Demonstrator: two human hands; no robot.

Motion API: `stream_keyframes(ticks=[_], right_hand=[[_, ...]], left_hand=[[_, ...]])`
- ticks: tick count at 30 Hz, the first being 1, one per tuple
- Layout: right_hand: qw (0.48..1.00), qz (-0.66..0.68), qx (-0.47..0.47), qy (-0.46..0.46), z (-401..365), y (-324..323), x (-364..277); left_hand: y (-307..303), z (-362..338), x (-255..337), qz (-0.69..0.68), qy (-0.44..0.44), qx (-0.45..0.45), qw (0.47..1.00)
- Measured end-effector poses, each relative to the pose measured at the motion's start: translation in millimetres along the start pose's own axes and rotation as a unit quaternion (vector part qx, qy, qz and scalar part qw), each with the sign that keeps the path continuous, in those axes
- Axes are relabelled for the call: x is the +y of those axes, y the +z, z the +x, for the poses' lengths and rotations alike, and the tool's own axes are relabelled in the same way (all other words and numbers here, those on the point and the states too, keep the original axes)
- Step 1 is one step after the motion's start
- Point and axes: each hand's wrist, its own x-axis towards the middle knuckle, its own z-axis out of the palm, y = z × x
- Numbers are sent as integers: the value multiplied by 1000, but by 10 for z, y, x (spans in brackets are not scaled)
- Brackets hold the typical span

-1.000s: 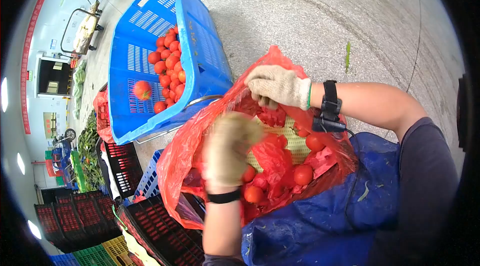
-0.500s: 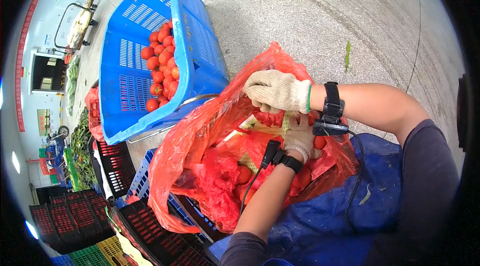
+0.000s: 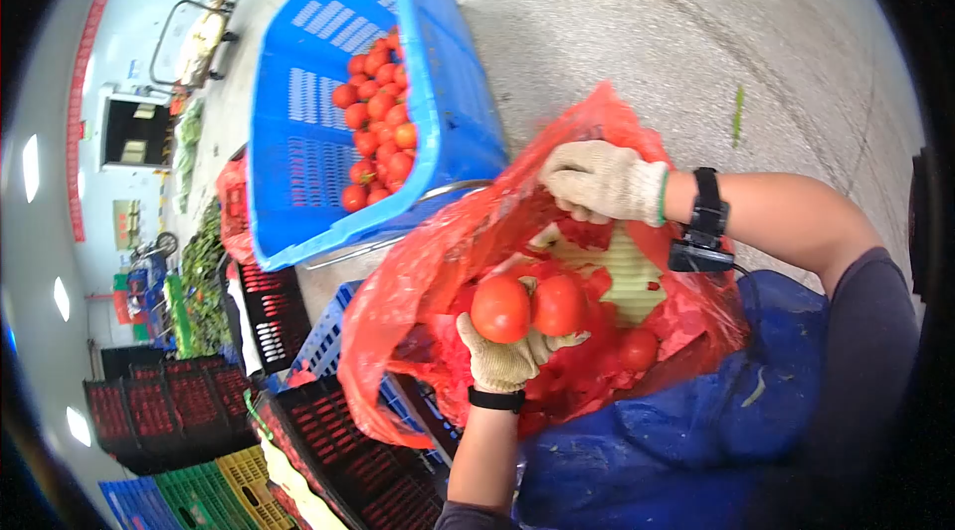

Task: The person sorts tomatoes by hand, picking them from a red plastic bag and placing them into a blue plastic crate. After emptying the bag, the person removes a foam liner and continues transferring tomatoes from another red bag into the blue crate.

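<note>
My left hand (image 3: 505, 356), in a pale knitted glove, is palm up with its fingers curled round two red tomatoes (image 3: 500, 309), above the opening of a red plastic bag (image 3: 398, 281). My right hand (image 3: 602, 180), gloved too, is closed on the upper rim of this bag. Inside the bag, crumpled red film, a pale ribbed liner (image 3: 622, 271) and another tomato (image 3: 638, 349) show. Beyond the bag, a blue basket (image 3: 468, 102) holds several tomatoes (image 3: 380, 108).
Black crates (image 3: 338, 440) and a blue crate (image 3: 323, 341) stand at lower left, near yellow and green ones. Blue material (image 3: 676, 421) lies below the bag. A loaded cart (image 3: 204, 42) and leafy greens (image 3: 204, 271) are farther off. A leaf (image 3: 738, 115) lies on the concrete floor.
My left hand has come up out of the bag and moved left, now bearing two tomatoes. My right hand keeps its hold on the rim. The whole view has shifted, with the scene farther right.
</note>
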Motion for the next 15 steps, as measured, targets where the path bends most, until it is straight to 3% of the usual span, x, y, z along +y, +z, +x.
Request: stream_keyframes(ticks=[2, 4, 5, 7, 8, 9, 12, 13, 15], right_hand=[[1000, 2, -2, 7, -10, -2, -16], [1000, 2, 1, 12, -16, 9, -24], [1000, 1, -3, 4, -16, 16, -46], [999, -2, -3, 41, -23, 8, -77], [999, -6, -4, 35, -13, 8, -65], [999, -4, -1, 39, -1, 8, -47], [1000, -1, -21, -5, 9, -5, 9], [1000, -2, -31, -2, 29, -17, 37], [1000, -2, -20, 2, 15, -10, 38]], left_hand=[[-28, -59, 124, -45, 61, -50, 996], [114, -57, 256, 5, 181, 131, 975], [239, -46, 354, 9, 189, 128, 974], [553, -37, 621, 30, 51, -120, 991], [651, -44, 726, 1, 148, -14, 989], [792, -23, 882, -1, 143, -12, 990], [1276, 165, 1396, 22, 245, -71, 967], [1413, 174, 1487, -36, 212, -89, 973], [1318, 205, 1620, 9, 208, -117, 971]])
